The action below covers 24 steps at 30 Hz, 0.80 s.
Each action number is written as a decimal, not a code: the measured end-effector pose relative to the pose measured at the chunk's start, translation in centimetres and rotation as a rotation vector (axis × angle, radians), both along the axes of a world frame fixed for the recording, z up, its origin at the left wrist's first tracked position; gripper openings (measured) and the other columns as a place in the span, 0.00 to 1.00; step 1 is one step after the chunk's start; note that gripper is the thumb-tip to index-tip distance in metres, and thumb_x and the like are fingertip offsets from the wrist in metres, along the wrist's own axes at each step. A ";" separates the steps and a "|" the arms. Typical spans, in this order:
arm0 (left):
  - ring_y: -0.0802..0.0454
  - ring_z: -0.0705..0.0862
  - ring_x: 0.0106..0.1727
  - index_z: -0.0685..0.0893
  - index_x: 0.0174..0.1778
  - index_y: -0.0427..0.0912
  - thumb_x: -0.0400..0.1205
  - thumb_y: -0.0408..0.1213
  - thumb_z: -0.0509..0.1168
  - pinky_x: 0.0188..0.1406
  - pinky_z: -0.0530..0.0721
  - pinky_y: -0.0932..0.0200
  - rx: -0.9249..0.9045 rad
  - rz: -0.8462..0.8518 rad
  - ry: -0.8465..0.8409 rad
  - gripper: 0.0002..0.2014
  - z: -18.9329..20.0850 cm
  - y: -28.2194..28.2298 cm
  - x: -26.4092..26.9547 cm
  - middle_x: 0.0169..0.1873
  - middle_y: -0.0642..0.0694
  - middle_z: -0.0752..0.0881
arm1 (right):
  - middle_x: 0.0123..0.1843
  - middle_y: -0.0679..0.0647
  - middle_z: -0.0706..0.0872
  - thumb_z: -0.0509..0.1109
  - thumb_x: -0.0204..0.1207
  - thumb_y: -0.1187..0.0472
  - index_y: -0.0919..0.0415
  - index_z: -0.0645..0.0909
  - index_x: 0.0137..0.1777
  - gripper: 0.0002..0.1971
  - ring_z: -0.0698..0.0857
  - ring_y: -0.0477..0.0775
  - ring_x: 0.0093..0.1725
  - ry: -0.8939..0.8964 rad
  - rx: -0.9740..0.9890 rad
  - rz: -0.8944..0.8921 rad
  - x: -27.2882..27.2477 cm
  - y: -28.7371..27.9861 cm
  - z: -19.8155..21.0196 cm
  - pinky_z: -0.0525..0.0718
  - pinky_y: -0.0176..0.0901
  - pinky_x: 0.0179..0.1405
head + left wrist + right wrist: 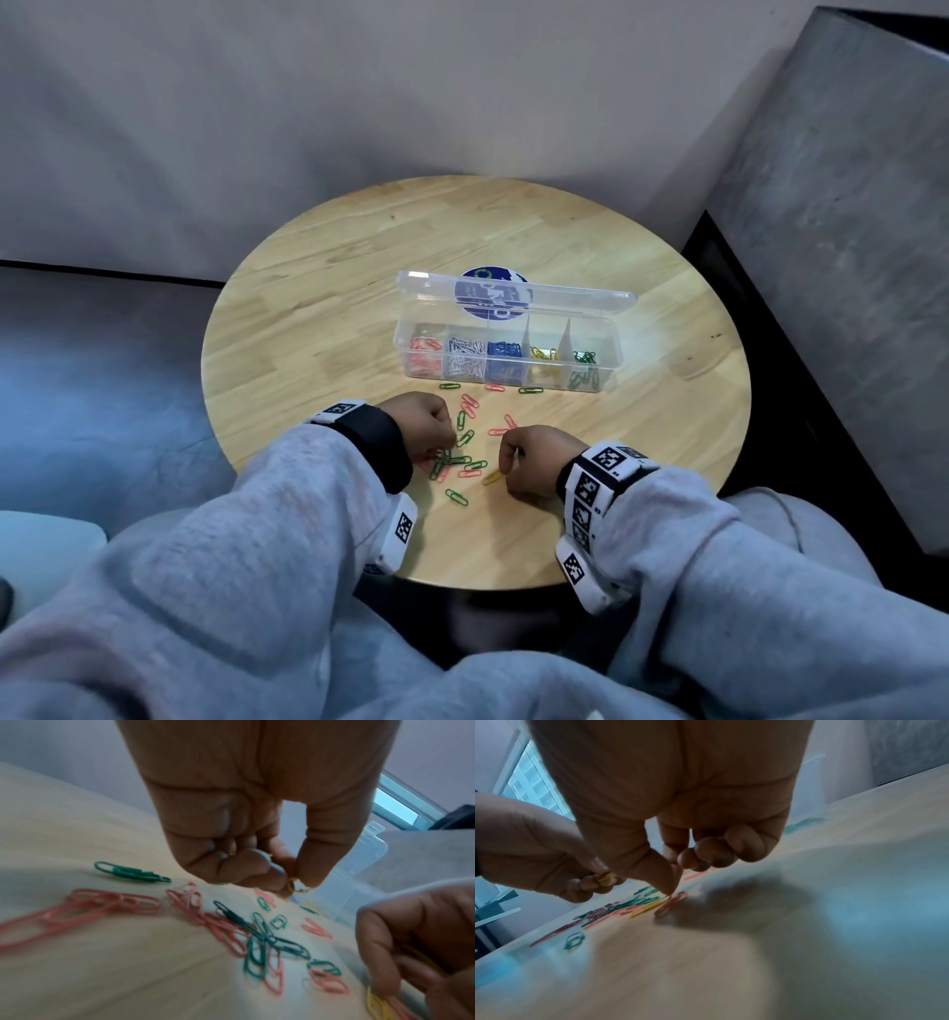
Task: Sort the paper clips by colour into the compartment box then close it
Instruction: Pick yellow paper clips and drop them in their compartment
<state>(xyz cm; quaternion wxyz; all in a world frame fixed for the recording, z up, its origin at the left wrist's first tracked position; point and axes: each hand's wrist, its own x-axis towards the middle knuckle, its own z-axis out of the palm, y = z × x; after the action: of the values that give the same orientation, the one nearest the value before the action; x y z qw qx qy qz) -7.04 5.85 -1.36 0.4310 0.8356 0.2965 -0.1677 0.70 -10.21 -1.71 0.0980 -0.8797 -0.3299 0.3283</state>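
The clear compartment box [614, 360] stands open on the round wooden table [359, 257], its lid [575, 299] raised behind. Its compartments hold red, white, blue, yellow and green clips, left to right. Loose green and red clips [462, 457] lie scattered in front of it. My left hand [295, 885] hovers over them, pinching yellow clips [605, 877] between thumb and curled fingers. My right hand [672, 891] pinches the end of a yellow clip [648, 907] that lies on the table beside a red clip [671, 903]. More yellow shows inside its curled fingers.
A grey concrete block [847, 205] rises at the right, close to the table edge. A grey wall stands behind the table. Bare wood lies left and right of the clip pile. My grey sleeves [257, 565] cover the near edge.
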 end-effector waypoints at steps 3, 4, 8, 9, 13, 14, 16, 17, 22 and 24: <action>0.54 0.75 0.25 0.75 0.30 0.45 0.76 0.29 0.65 0.17 0.72 0.70 -0.046 0.029 0.001 0.11 0.0 0.2 -0.2 0.30 0.47 0.81 | 0.39 0.45 0.78 0.68 0.69 0.63 0.50 0.78 0.44 0.07 0.80 0.53 0.45 -0.028 0.006 0.031 -0.1 0.3 -0.3 0.78 0.40 0.37; 0.53 0.76 0.25 0.75 0.30 0.45 0.76 0.29 0.64 0.15 0.72 0.71 -0.068 0.037 0.002 0.10 0.0 0.2 -0.3 0.30 0.46 0.81 | 0.43 0.47 0.79 0.68 0.69 0.62 0.49 0.76 0.44 0.08 0.81 0.54 0.46 -0.042 0.000 0.051 -0.2 0.5 -0.4 0.80 0.42 0.41; 0.59 0.73 0.15 0.76 0.34 0.44 0.78 0.24 0.61 0.13 0.71 0.71 -0.180 0.117 -0.021 0.11 0.3 -0.1 -0.3 0.26 0.45 0.78 | 0.54 0.53 0.84 0.69 0.72 0.61 0.50 0.77 0.44 0.05 0.84 0.57 0.54 -0.066 -0.024 0.135 -0.1 1.0 -0.3 0.82 0.43 0.50; 0.60 0.71 0.12 0.77 0.36 0.44 0.79 0.23 0.60 0.13 0.70 0.71 -0.211 0.139 -0.022 0.12 0.4 -0.1 -0.2 0.25 0.45 0.77 | 0.52 0.53 0.85 0.68 0.73 0.62 0.52 0.78 0.42 0.03 0.84 0.57 0.53 -0.074 -0.035 0.140 -0.2 1.1 -0.3 0.81 0.42 0.47; 0.57 0.71 0.15 0.82 0.39 0.42 0.79 0.21 0.55 0.18 0.69 0.66 -0.288 0.180 -0.012 0.14 1.0 -0.1 0.2 0.22 0.45 0.74 | 0.34 0.49 0.78 0.63 0.72 0.64 0.52 0.70 0.29 0.11 0.78 0.55 0.42 -0.088 -0.072 0.087 -0.1 1.0 -0.6 0.75 0.40 0.38; 0.55 0.70 0.19 0.83 0.38 0.41 0.80 0.22 0.56 0.18 0.67 0.66 -0.300 0.186 -0.014 0.14 1.3 -0.1 0.2 0.23 0.45 0.74 | 0.34 0.50 0.78 0.64 0.72 0.64 0.52 0.70 0.29 0.12 0.78 0.54 0.42 -0.061 -0.058 0.055 0.0 0.9 -0.4 0.75 0.40 0.38; 0.54 0.68 0.22 0.83 0.36 0.40 0.81 0.24 0.57 0.18 0.66 0.67 -0.329 0.188 -0.028 0.13 1.8 -0.3 0.4 0.23 0.44 0.73 | 0.37 0.55 0.81 0.66 0.72 0.67 0.55 0.72 0.30 0.11 0.79 0.55 0.38 0.088 0.040 -0.085 0.5 0.6 -0.1 0.78 0.44 0.38; 0.54 0.68 0.22 0.83 0.36 0.39 0.82 0.25 0.57 0.18 0.66 0.67 -0.345 0.189 -0.040 0.13 2.1 -0.4 0.5 0.24 0.44 0.73 | 0.37 0.58 0.82 0.66 0.73 0.70 0.57 0.73 0.32 0.11 0.79 0.55 0.35 0.223 0.142 -0.194 0.8 0.5 0.1 0.79 0.45 0.36; 0.60 0.75 0.18 0.82 0.34 0.41 0.83 0.25 0.54 0.16 0.72 0.72 -0.368 0.169 -0.109 0.16 3.5 -1.6 1.7 0.26 0.45 0.75 | 0.30 0.59 0.78 0.60 0.78 0.79 0.59 0.79 0.44 0.14 0.78 0.54 0.26 0.777 0.465 -0.498 1.5 0.7 0.4 0.82 0.45 0.29; 0.60 0.77 0.19 0.82 0.33 0.41 0.83 0.25 0.53 0.18 0.76 0.73 -0.365 0.148 -0.124 0.17 4.0 -2.0 2.0 0.27 0.45 0.78 | 0.31 0.59 0.77 0.57 0.78 0.81 0.62 0.77 0.42 0.15 0.81 0.50 0.23 0.883 0.491 -0.524 1.3 1.0 0.6 0.85 0.40 0.26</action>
<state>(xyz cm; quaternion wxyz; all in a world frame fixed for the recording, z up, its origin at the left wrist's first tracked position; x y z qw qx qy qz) -5.08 3.80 2.65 0.6037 0.7283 0.2948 -0.1347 2.00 -9.25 -1.08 0.5063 -0.6630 -0.0948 0.5433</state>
